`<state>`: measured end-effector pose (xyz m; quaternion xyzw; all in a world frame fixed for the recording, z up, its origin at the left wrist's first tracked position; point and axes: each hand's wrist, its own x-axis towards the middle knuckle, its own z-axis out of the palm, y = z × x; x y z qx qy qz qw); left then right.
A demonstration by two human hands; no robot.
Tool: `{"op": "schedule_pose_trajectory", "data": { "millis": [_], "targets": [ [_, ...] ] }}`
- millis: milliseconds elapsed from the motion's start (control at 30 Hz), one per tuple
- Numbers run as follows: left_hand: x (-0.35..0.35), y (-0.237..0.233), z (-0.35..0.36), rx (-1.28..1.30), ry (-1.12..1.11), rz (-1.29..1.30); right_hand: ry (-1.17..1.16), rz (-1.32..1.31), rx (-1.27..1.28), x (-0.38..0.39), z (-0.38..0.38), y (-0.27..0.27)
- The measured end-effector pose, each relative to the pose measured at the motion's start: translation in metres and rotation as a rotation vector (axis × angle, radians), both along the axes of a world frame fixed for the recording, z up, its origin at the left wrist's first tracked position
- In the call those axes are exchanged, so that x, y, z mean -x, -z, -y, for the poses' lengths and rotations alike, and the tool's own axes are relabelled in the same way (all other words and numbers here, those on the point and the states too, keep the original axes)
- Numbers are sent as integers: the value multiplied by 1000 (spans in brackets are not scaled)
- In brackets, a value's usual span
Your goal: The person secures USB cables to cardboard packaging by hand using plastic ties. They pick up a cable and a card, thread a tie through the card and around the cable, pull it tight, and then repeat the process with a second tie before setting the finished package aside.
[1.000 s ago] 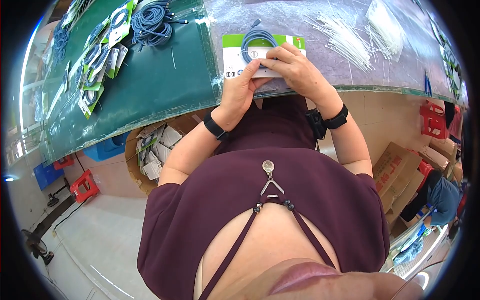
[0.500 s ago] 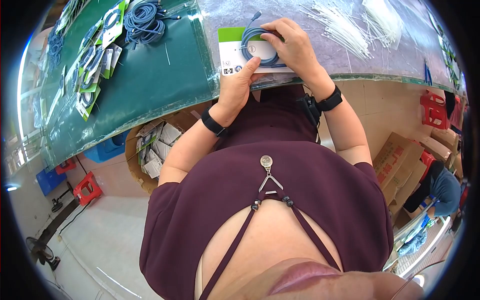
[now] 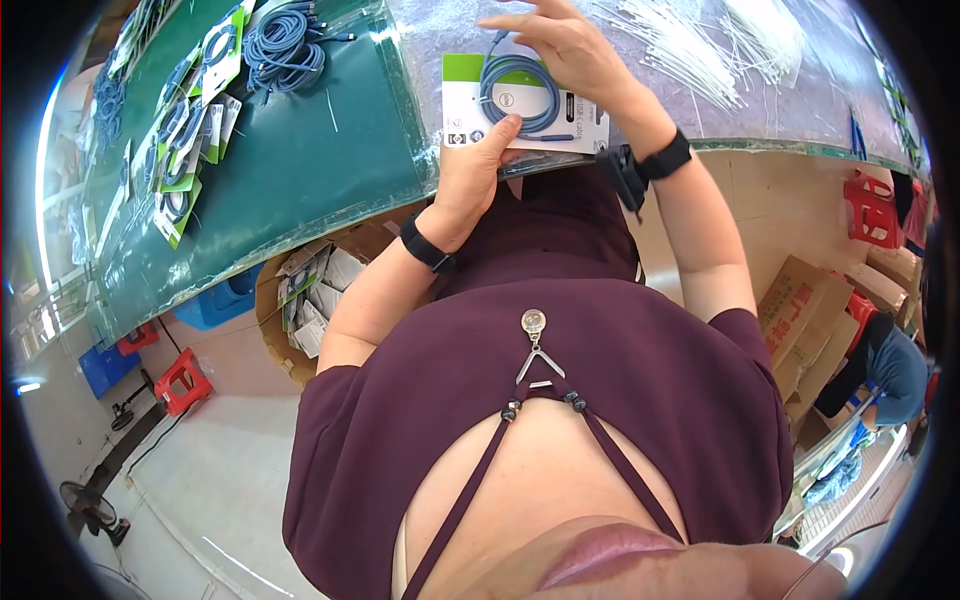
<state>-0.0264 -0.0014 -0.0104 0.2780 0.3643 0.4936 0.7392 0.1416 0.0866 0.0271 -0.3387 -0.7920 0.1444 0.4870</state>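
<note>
A coiled blue cable (image 3: 546, 118) lies on a green and white card (image 3: 462, 104) at the table's front edge. My left hand (image 3: 473, 172) grips the card's lower left part, its thumb pressing on the coil and the other fingers behind the card. Over the card's upper right side is my right hand (image 3: 572, 52), its fingers spread near the cable's upper end, holding nothing that I can see. Printed text shows on the right part of the card.
White zip ties (image 3: 690, 62) lie at the right back. Bundled blue cables (image 3: 283, 48) and carded cables (image 3: 183, 140) are on the green mat (image 3: 330, 150) at left. Below the table stands a carton of cards (image 3: 275, 318). A person (image 3: 890, 372) is at far right.
My right hand has moved up from the coil and its fingers have spread, uncovering the card's right part. My left hand has stayed on the card.
</note>
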Motion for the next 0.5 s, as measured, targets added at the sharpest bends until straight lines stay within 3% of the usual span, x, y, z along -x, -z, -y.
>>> {"op": "schedule_pose_trajectory", "data": {
  "millis": [67, 167, 500],
  "targets": [
    [0, 0, 2, -2, 27, -1, -79, 20, -75, -4, -7, 1],
    [0, -1, 1, 3, 29, 3, -172, 265, 282, -13, -25, 27],
    [3, 4, -2, 14, 11, 49, 64, 72, 244, 0, -26, 48]
  ]
}}
